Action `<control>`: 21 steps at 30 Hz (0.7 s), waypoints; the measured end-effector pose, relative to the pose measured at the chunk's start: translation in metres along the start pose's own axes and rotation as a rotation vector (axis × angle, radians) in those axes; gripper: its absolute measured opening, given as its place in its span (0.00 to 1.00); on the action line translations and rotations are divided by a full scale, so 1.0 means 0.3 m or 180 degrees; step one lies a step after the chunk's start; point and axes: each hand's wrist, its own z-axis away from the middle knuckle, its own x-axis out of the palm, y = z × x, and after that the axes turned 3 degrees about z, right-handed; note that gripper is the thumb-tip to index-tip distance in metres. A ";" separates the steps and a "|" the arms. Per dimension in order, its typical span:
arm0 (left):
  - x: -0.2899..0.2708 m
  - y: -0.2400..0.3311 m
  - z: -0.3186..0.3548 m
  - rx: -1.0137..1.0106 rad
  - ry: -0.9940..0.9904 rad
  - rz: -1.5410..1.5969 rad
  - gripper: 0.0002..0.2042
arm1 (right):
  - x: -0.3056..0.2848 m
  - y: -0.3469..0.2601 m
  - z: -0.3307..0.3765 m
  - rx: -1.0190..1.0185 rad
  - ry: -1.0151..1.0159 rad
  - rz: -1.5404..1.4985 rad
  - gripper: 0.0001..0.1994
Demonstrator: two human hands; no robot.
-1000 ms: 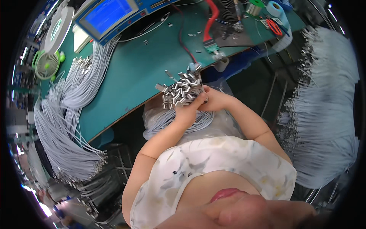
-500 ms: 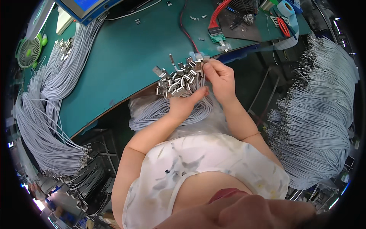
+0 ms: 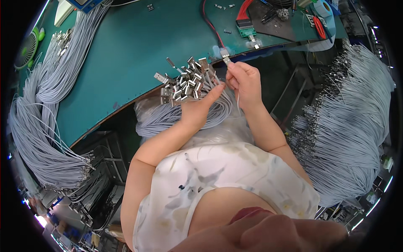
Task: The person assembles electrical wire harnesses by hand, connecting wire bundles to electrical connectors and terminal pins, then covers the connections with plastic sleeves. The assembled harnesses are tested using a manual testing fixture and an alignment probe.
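A bundle of grey USB cables with many silver plugs (image 3: 184,86) fans out over the near edge of the table. My left hand (image 3: 197,110) is closed around it just below the plugs. To its right, my right hand (image 3: 247,84) pinches a single USB cable plug (image 3: 227,61), its metal end pointing away from me. That tip meets a small silver connector (image 3: 224,53) fixed at the table edge, fed by red and black wires; whether it is inserted I cannot tell. The bundle's looped cables (image 3: 180,122) hang over clear plastic on my lap.
A green circuit board (image 3: 246,30) with red wires and another silver connector sits farther right on the green table (image 3: 126,54). Grey cable bundles lie at the left (image 3: 54,147) and right (image 3: 348,126). Red-handled pliers (image 3: 319,28) and a green fan (image 3: 27,50) stand farther back.
The bundle in my left hand has moved slightly left, away from the table connector. My right hand now holds one plug apart from it, at that connector. The whole view has shifted a little.
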 end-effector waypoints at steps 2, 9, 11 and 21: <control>0.001 -0.003 -0.002 0.0096 0.0060 -0.0106 0.09 | 0.010 0.006 0.001 -0.0041 0.0116 -0.0034 0.13; 0.026 0.001 -0.006 0.0019 0.0174 -0.0094 0.08 | 0.042 0.000 -0.001 -0.0213 0.0189 -0.0063 0.12; 0.024 -0.006 -0.016 0.0001 0.0175 -0.0079 0.08 | 0.031 -0.002 -0.002 -0.0079 0.0037 0.0147 0.11; -0.013 -0.013 -0.004 0.0367 -0.0339 -0.0838 0.10 | 0.026 0.013 0.036 -0.0020 0.0401 0.0066 0.09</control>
